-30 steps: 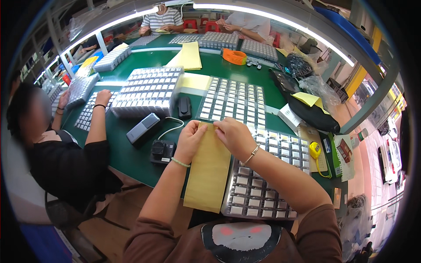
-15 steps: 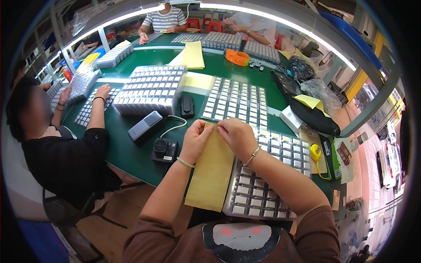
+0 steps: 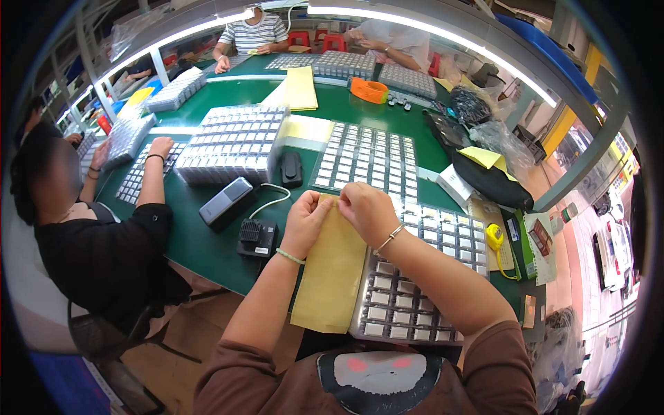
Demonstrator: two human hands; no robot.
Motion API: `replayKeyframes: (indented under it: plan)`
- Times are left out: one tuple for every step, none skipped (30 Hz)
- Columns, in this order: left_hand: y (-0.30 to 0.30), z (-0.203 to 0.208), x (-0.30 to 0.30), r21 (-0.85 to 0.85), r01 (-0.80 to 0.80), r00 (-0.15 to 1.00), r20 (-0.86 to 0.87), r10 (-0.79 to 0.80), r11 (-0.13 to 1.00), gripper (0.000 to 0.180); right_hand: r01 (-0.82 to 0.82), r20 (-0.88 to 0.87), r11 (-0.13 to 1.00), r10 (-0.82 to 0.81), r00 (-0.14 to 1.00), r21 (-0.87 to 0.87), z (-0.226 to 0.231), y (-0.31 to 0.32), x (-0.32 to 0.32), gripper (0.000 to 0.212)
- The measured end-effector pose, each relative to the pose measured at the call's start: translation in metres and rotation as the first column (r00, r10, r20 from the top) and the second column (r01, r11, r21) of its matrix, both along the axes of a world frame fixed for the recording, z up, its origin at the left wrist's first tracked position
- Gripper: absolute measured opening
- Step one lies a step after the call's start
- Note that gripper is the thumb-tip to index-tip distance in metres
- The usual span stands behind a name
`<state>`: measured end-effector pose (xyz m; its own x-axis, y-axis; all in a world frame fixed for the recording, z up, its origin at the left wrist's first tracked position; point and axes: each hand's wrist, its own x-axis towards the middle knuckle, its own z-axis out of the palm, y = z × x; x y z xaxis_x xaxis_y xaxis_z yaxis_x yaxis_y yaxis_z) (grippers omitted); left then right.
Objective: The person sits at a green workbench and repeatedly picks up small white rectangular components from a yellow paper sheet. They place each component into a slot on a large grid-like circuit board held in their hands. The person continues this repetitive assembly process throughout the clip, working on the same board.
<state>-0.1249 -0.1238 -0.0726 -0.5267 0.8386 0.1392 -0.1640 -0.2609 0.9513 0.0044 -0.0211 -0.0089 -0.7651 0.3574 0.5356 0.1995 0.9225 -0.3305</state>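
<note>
A long yellow paper sheet hangs in front of me from its far end. My left hand is closed on its upper left edge, thumb on top. At the top corner, the fingers of my right hand are pinched together on the sheet's end. Whether something small is between those fingertips I cannot make out. Under my right forearm lies a clear tray of small white square pieces in rows. A similar filled tray lies just beyond my hands.
A tall stack of filled trays, a grey device and a black cabled box stand left on the green table. Right are a black bag and a yellow tape measure. A co-worker sits left; others sit across.
The whole view has shifted slightly. Both hands keep their hold at the sheet's far end, with the right hand's fingers turned a little.
</note>
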Motion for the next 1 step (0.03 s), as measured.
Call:
replayKeyframes:
  plan:
    - [0.0000, -0.0027, -0.0023, -0.006, -0.004, 1.000, -0.022, 0.004, 1.000, 0.018, 0.005, 0.023, 0.997, -0.004, 1.000, -0.071, -0.0014, -0.0001, -0.0015, 0.011]
